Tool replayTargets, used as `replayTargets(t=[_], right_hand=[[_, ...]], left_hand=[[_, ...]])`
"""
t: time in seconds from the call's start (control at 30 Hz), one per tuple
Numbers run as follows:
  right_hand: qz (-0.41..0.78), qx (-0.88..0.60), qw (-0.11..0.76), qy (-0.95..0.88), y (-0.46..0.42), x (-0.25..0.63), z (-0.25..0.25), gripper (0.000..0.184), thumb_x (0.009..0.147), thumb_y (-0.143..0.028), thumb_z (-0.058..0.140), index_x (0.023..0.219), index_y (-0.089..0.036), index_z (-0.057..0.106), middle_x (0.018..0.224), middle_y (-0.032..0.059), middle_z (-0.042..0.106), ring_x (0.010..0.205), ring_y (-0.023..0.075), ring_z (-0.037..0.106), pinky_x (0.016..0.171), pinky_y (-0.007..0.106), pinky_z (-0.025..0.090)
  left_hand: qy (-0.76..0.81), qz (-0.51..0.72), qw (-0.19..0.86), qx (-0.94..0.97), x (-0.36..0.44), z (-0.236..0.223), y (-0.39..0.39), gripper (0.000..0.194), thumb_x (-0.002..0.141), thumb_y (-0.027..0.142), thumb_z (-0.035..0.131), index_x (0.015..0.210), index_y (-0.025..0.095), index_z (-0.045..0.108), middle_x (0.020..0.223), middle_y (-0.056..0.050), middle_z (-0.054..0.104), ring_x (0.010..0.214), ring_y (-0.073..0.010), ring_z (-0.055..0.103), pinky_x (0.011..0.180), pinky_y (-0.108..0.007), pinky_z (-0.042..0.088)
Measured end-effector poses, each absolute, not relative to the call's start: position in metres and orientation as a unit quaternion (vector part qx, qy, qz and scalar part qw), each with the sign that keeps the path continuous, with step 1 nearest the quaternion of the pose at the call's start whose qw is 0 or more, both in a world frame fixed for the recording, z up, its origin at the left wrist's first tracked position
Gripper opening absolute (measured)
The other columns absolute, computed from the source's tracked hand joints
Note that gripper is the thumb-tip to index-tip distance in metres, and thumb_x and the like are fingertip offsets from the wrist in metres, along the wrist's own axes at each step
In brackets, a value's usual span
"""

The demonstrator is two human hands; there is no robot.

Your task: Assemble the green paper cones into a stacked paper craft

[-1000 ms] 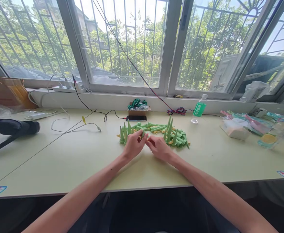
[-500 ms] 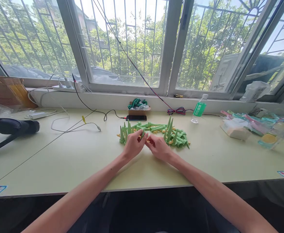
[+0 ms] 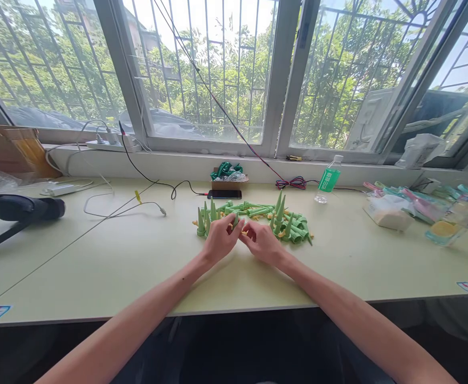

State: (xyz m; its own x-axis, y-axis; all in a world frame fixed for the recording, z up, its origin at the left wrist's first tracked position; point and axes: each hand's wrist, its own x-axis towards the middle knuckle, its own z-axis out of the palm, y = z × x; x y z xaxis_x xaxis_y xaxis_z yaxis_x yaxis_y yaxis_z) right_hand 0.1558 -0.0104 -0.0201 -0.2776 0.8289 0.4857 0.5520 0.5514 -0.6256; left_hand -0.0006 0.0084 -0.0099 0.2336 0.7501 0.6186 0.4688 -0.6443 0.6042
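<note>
Low over the table, my left hand is closed around a green plastic cone-shaped spike, its tip pointing up between thumb and fingers. My right hand meets it from the right in a pinch, fingertips almost touching the left ones. A speck of yellow shows at those fingertips, too small to make out. Several green spikes stand upright just left of my left hand. Taller upright spikes rise beyond my right hand, beside a heap of lying green spikes with small yellow parts among them.
Behind the spikes lie a black phone on a cable and a small cardboard box with green stuff in it. A water bottle stands right of a coiled cable. Black headphones lie left; plastic-wrapped items lie right.
The fingers of my right hand have shifted very slightly at the pinch. Otherwise both hands and the spikes stay in place.
</note>
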Motion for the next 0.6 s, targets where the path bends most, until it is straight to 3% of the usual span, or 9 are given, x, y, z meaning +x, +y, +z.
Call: replayTargets(t=[0.33, 0.6], right_hand=[[0.158, -0.431, 0.398, -0.795, -0.0069, 0.1569, -0.0234, 0.020, 0.092, -0.031, 0.051, 0.075, -0.019, 0.049, 0.064, -0.0012, 0.058, 0.052, 0.0097, 0.044, 0.054, 0.023, 0.032], [0.171, -0.445, 0.375, -0.795, -0.0084, 0.1571, -0.0231, 0.030, 0.095, -0.031, 0.047, 0.068, -0.020, 0.044, 0.058, -0.0002, 0.057, 0.050, 0.0111, 0.046, 0.053, 0.023, 0.032]], left_hand=[[0.399, 0.469, 0.145, 0.775, -0.0004, -0.0091, 0.0076, 0.038, 0.090, 0.040, 0.051, 0.065, 0.019, 0.032, 0.055, 0.005, 0.039, 0.046, -0.0071, 0.031, 0.047, -0.021, 0.026], [0.401, 0.469, 0.126, 0.777, 0.0000, -0.0080, 0.0067, 0.041, 0.090, 0.038, 0.051, 0.064, 0.020, 0.025, 0.051, 0.007, 0.022, 0.048, -0.0085, 0.020, 0.047, -0.023, 0.020]])
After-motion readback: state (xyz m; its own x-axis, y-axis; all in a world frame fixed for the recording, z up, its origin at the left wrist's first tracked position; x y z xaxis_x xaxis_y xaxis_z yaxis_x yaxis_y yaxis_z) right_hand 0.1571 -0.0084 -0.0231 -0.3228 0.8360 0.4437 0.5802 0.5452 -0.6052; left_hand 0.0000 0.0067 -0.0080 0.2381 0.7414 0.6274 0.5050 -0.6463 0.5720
